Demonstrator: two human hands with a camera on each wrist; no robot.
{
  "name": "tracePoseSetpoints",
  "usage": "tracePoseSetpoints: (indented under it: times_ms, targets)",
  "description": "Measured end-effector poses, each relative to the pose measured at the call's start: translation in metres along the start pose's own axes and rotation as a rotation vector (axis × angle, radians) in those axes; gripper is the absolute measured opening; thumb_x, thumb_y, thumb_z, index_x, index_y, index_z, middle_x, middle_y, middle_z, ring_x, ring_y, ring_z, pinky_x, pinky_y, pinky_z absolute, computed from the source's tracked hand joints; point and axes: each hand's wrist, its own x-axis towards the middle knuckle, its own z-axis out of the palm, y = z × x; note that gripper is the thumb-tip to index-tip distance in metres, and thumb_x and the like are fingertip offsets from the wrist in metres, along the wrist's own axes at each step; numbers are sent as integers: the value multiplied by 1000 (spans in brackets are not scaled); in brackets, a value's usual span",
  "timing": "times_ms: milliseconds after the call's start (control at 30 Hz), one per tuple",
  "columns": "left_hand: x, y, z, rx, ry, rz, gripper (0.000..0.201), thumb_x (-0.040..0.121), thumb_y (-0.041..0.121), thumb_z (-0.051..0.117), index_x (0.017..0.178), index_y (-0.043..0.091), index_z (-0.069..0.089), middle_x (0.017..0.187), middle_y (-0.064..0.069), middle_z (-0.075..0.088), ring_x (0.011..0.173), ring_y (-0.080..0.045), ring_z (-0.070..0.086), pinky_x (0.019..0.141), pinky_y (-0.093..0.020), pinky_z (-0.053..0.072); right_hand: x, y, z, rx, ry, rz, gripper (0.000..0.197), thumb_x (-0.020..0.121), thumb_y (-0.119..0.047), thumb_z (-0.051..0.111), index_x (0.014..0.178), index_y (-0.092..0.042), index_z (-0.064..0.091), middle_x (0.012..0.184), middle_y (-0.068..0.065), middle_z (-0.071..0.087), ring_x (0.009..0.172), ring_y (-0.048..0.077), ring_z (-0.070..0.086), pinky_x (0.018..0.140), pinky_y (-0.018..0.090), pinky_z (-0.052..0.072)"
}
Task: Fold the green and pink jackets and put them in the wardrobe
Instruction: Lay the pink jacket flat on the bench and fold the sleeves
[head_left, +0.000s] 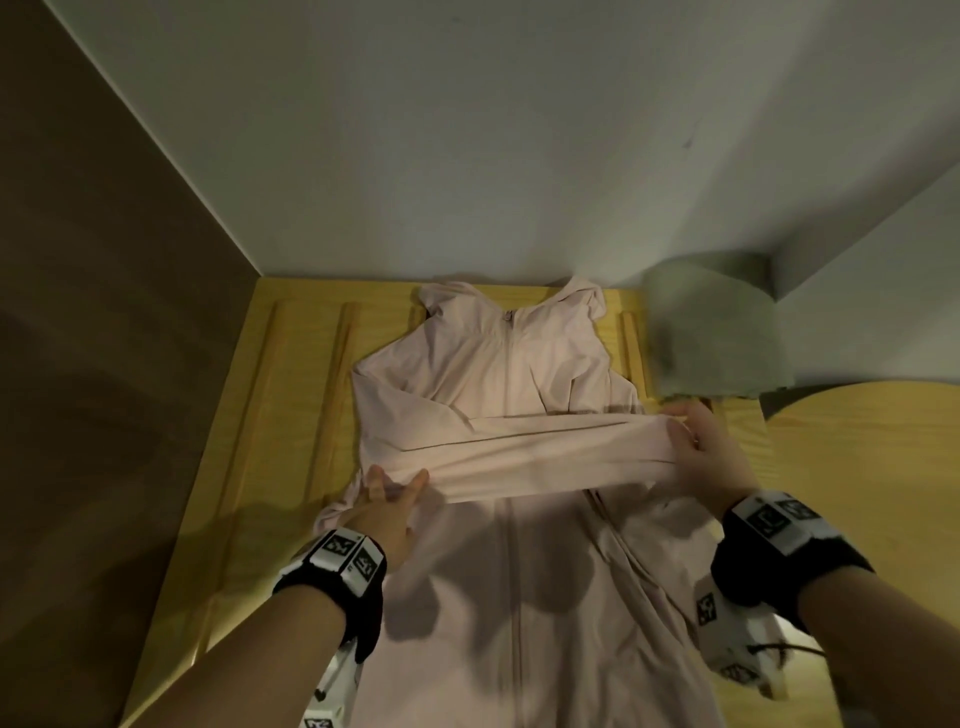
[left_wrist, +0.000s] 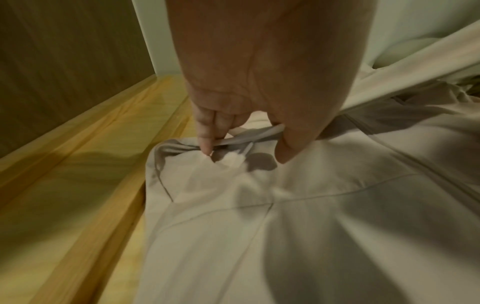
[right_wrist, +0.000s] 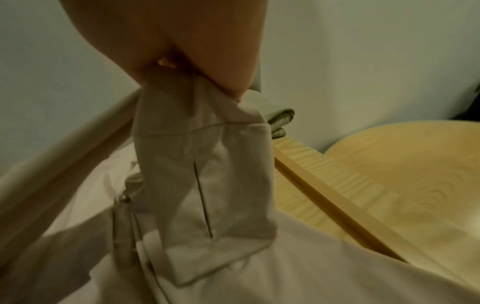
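The pink jacket (head_left: 498, 364) lies zipped and face up on the yellow wooden surface (head_left: 280, 395), hood toward the wall. One sleeve (head_left: 540, 457) is stretched taut across its chest between both hands. My left hand (head_left: 389, 493) pinches the sleeve near the jacket's left edge, seen in the left wrist view as fingers (left_wrist: 205, 133) gripping a fold (left_wrist: 249, 136). My right hand (head_left: 701, 447) grips the cuff end at the right edge; the cuff (right_wrist: 205, 164) hangs from it in the right wrist view. The green jacket (head_left: 711, 332) sits folded at the back right.
A white wall (head_left: 467, 130) runs behind the surface and a brown panel (head_left: 78, 312) closes the left side. To the right stands a round-topped wooden piece (head_left: 872, 467). Raised wooden slats (head_left: 343, 332) cross the surface beside the jacket.
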Motion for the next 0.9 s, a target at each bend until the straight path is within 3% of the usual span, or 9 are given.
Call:
tracePoseSetpoints:
  times_ms: [200, 333, 400, 467, 600, 667, 733, 800, 900]
  targets:
    - [11, -6, -7, 103, -75, -30, 72, 93, 31, 39, 143, 47, -11, 154, -12, -15, 141, -37, 13, 109, -48, 32, 7, -7, 2, 5, 16, -28, 8, 89, -24, 55, 83, -26, 52, 66, -9, 48, 62, 11, 45, 59, 29, 33]
    - [17, -7, -28, 93, 23, 45, 50, 93, 44, 32, 142, 35, 23, 143, -9, 33, 120, -29, 46, 95, -35, 41, -1, 6, 4, -23, -172, 78, 28, 78, -2, 65, 100, -19, 59, 74, -3, 47, 65, 10, 48, 46, 14, 45]
    - [17, -5, -37, 53, 212, 74, 53, 89, 51, 19, 134, 29, 36, 127, -6, 52, 100, -23, 56, 82, -30, 42, -1, 15, 3, -62, -199, 136, 39, 76, 9, 56, 105, -16, 59, 77, 1, 50, 71, 19, 52, 59, 29, 54]
    - [21, -6, -44, 90, 350, 49, 63, 87, 53, 11, 140, 27, 32, 129, -8, 51, 104, -25, 55, 84, -31, 45, 3, 25, 4, -155, -170, 178, 39, 75, 6, 54, 108, -15, 59, 85, 5, 54, 79, 24, 54, 71, 37, 50]
    - [38, -9, -59, -30, 305, -16, 48, 99, 30, 32, 145, 28, 20, 143, -10, 34, 119, -31, 45, 96, -37, 41, 11, 40, 7, -295, -201, 287, 36, 79, -6, 58, 115, -9, 60, 113, 15, 57, 94, 27, 55, 79, 32, 44]
    - [47, -9, -66, -114, 313, -31, 48, 98, 28, 33, 145, 30, 20, 134, -13, 45, 104, -32, 53, 85, -36, 45, 13, 43, 8, -310, -263, 343, 34, 81, -11, 58, 115, -9, 61, 118, 16, 56, 103, 31, 55, 87, 36, 45]
    - [55, -6, -68, -127, 311, -34, 50, 98, 29, 32, 146, 35, 17, 104, -14, 57, 73, -28, 53, 64, -30, 44, 15, 46, 9, -312, -289, 356, 32, 82, -14, 58, 113, -9, 62, 117, 16, 57, 103, 32, 55, 88, 37, 46]
    - [65, -5, -71, -100, 305, -33, 51, 98, 30, 29, 146, 39, 12, 84, -9, 50, 57, -21, 43, 55, -28, 37, 16, 47, 10, -322, -302, 335, 29, 83, -13, 57, 111, -9, 62, 114, 16, 58, 101, 31, 56, 82, 34, 45]
    - [74, -7, -75, -5, 292, -30, 52, 98, 29, 30, 146, 40, 12, 111, -13, 57, 80, -30, 56, 67, -32, 42, 16, 47, 9, -326, -318, 310, 25, 87, -5, 46, 106, -8, 61, 108, 17, 62, 96, 31, 56, 74, 29, 39]
